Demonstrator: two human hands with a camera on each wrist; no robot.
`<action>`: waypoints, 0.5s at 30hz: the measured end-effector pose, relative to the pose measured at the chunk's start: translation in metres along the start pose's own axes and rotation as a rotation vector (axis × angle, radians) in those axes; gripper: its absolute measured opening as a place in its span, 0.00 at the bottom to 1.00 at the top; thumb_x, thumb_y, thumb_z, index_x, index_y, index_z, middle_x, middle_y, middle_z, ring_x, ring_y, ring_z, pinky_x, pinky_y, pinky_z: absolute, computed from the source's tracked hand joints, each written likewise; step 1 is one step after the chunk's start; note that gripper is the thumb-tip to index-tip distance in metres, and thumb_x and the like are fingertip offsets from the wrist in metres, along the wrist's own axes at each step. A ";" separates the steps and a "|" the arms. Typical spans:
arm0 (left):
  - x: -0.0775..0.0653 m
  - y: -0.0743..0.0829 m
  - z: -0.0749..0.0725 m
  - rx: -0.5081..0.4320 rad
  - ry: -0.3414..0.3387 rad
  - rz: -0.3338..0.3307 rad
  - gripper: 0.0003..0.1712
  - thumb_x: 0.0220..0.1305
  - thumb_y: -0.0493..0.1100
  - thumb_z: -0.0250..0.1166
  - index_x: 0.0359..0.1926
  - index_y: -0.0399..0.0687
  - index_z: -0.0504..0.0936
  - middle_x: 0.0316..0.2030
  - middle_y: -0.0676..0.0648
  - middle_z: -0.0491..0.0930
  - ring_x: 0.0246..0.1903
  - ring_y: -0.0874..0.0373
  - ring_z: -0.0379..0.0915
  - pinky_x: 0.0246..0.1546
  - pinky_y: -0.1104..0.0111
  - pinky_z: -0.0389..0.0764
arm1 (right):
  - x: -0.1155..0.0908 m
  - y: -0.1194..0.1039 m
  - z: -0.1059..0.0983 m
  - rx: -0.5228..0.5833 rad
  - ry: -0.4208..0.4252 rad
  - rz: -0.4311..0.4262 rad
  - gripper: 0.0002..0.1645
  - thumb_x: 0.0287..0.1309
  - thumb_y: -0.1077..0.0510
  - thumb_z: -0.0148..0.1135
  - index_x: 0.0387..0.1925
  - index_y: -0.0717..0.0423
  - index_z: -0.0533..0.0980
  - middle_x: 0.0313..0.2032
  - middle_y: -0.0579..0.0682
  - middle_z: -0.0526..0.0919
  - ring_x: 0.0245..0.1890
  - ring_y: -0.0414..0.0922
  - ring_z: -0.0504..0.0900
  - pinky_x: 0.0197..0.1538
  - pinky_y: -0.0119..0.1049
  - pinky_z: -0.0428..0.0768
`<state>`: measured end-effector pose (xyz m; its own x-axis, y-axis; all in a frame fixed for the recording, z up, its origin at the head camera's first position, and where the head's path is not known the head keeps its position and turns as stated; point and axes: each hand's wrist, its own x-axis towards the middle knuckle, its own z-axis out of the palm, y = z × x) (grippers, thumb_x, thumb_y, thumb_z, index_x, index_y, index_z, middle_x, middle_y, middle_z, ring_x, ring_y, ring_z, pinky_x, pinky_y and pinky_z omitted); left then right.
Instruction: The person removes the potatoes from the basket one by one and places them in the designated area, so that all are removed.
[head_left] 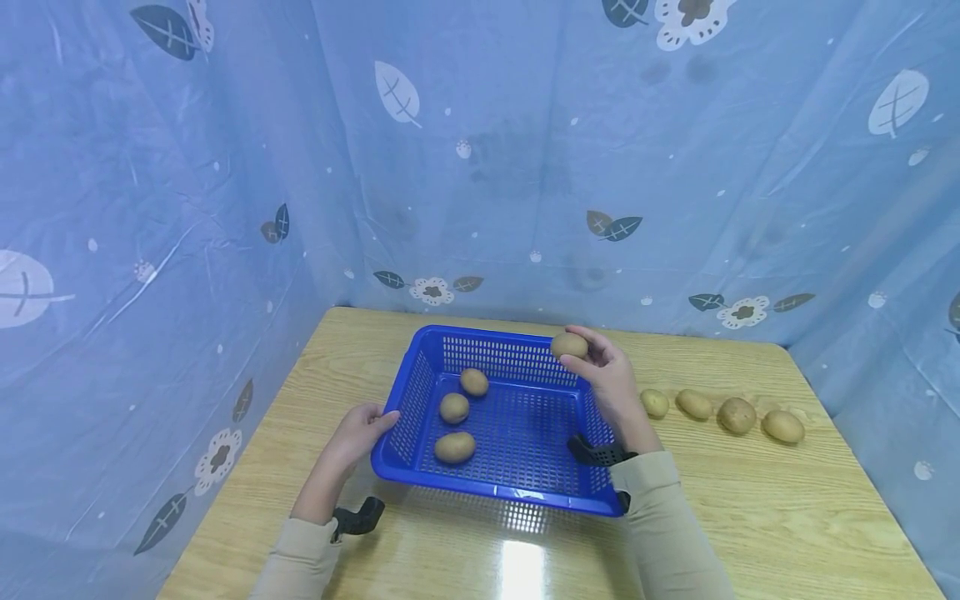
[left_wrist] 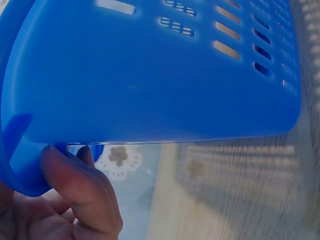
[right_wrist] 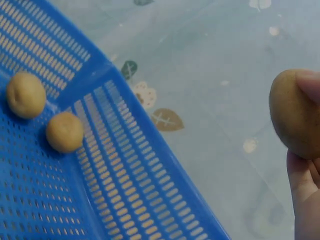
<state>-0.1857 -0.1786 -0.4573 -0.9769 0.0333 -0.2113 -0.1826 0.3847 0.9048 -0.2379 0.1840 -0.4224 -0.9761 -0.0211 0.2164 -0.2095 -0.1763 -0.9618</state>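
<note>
My left hand (head_left: 360,433) grips the left rim of a blue plastic basket (head_left: 525,492), thumb on top and fingers curled under the edge, as the left wrist view shows from below. Between the thumb and fingers of my right hand (head_left: 611,379) is a potato (head_left: 569,346), held over the basket's far right corner. The right wrist view has this same potato (right_wrist: 295,114) beside the basket wall. Inside the basket, on its left side, lie three potatoes: a back one (head_left: 474,382), a middle one (head_left: 453,408) and a front one (head_left: 455,447).
To the right of the basket, a row of several potatoes (head_left: 737,415) lies on the wooden table (head_left: 750,500). A blue curtain with leaf and flower prints (head_left: 510,167) hangs behind and at both sides of the table.
</note>
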 end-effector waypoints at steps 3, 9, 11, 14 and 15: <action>0.000 0.000 0.000 0.000 0.000 -0.005 0.20 0.72 0.44 0.51 0.50 0.28 0.73 0.37 0.36 0.83 0.33 0.52 0.82 0.36 0.63 0.83 | -0.002 -0.002 -0.003 0.005 0.011 -0.011 0.33 0.54 0.72 0.62 0.62 0.73 0.63 0.49 0.43 0.78 0.49 0.35 0.79 0.51 0.25 0.77; 0.001 0.000 0.000 0.013 -0.006 -0.012 0.21 0.72 0.45 0.51 0.50 0.28 0.73 0.37 0.37 0.83 0.34 0.53 0.81 0.38 0.62 0.82 | -0.007 -0.004 -0.015 -0.024 0.039 -0.028 0.32 0.55 0.71 0.61 0.62 0.72 0.64 0.51 0.45 0.76 0.49 0.35 0.78 0.50 0.23 0.77; 0.002 -0.001 -0.001 0.009 -0.011 -0.007 0.20 0.72 0.44 0.51 0.50 0.28 0.74 0.37 0.36 0.83 0.34 0.52 0.82 0.38 0.63 0.82 | -0.008 -0.005 -0.020 -0.016 0.044 -0.043 0.31 0.56 0.72 0.61 0.61 0.73 0.64 0.51 0.45 0.77 0.49 0.35 0.78 0.50 0.23 0.77; 0.002 -0.001 -0.001 -0.001 -0.023 0.005 0.20 0.72 0.44 0.50 0.49 0.27 0.74 0.36 0.35 0.83 0.34 0.50 0.82 0.37 0.63 0.82 | -0.010 -0.008 -0.027 0.008 0.055 -0.073 0.30 0.56 0.73 0.60 0.61 0.74 0.64 0.50 0.44 0.78 0.48 0.35 0.79 0.49 0.23 0.77; 0.002 -0.001 -0.002 -0.004 -0.026 0.009 0.20 0.72 0.43 0.50 0.49 0.27 0.74 0.36 0.35 0.83 0.34 0.50 0.82 0.37 0.63 0.82 | -0.011 -0.010 -0.029 0.016 0.058 -0.082 0.30 0.56 0.73 0.59 0.61 0.74 0.64 0.50 0.45 0.78 0.48 0.35 0.79 0.49 0.23 0.77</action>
<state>-0.1880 -0.1804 -0.4579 -0.9754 0.0604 -0.2121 -0.1739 0.3809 0.9081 -0.2273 0.2144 -0.4203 -0.9576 0.0514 0.2836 -0.2881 -0.1910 -0.9384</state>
